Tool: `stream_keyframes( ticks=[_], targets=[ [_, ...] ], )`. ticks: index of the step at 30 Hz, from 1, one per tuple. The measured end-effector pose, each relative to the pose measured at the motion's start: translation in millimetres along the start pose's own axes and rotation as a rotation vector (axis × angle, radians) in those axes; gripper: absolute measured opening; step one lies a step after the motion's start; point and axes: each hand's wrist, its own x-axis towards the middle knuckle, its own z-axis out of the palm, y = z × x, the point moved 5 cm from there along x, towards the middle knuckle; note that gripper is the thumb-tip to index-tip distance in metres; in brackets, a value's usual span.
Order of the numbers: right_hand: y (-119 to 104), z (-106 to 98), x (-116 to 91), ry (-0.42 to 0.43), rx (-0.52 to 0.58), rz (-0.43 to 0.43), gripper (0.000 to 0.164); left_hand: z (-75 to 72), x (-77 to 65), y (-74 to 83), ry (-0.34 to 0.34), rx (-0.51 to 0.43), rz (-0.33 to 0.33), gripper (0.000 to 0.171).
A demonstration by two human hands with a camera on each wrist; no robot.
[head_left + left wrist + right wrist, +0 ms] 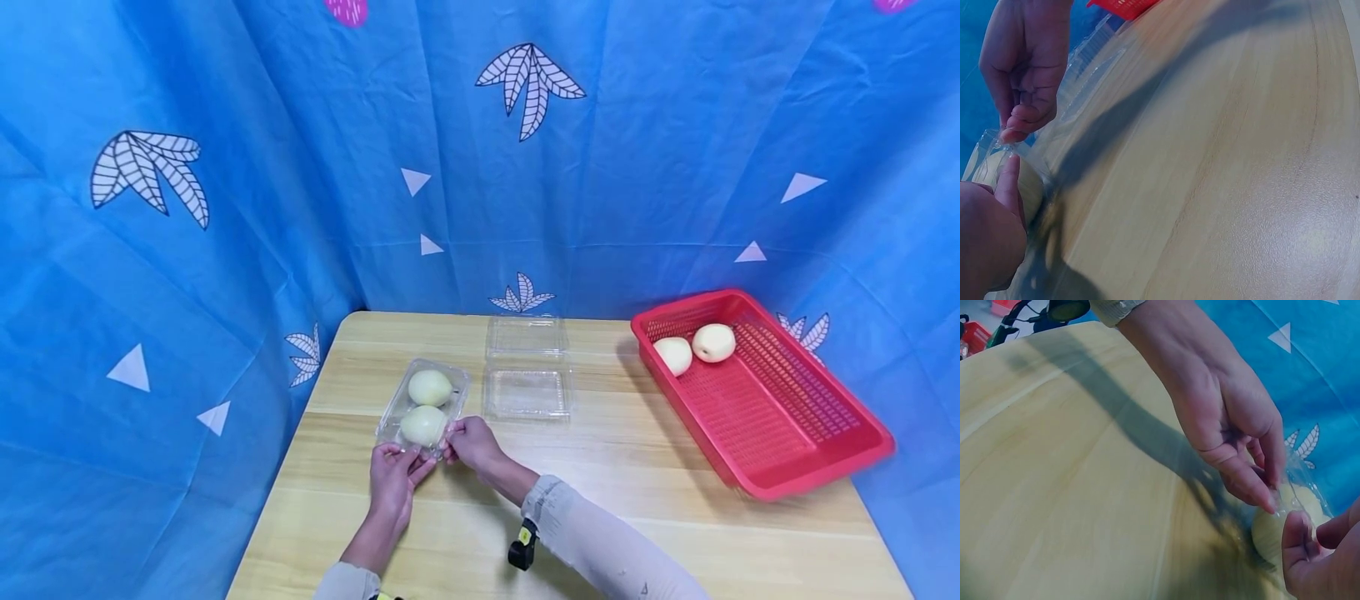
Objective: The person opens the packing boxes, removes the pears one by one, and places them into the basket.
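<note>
A clear plastic clamshell box (459,379) lies on the table at the left, with its lid down over two pale, round pears (430,388). My left hand (392,481) grips the near edge of the box, thumb on the rim beside the nearer pear (1027,190). At the near right corner, the fingertips of my right hand (471,442) pinch the plastic rim. In the right wrist view the two hands' fingertips are close together at that rim, and the left hand (1329,559) partly covers the box.
An open clear clamshell box (527,392) lies at the back middle of the wooden table (600,467). On the right stands a red plastic basket (798,487) holding two more pale pears (713,342). A blue patterned curtain (637,167) hangs behind the table and along its sides.
</note>
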Motion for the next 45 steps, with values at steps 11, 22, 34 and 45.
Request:
stream_keyframes(
  ticks=[11,22,34,45],
  targets=[
    [-4.5,-4.6,-0.8,-0.034,-0.011,-0.014,0.015,-0.1,-1.0,0.0,0.006,0.002,0.005,0.027],
    [-2.6,-13.9,-0.2,0.084,0.002,0.025,0.016,-2.5,-0.9,2.6,0.008,-0.011,-0.007,0.028],
    [-6.6,-25.7,16.1,0.209,0.009,0.021,0.021,-7.5,4.8,5.5,-0.007,0.043,-0.031,0.033],
    [-2.2,-21.3,20.1,0.235,0.074,0.022,0.031,-18.4,10.8,12.7,-0.043,0.083,-0.013,0.033]
  ],
)
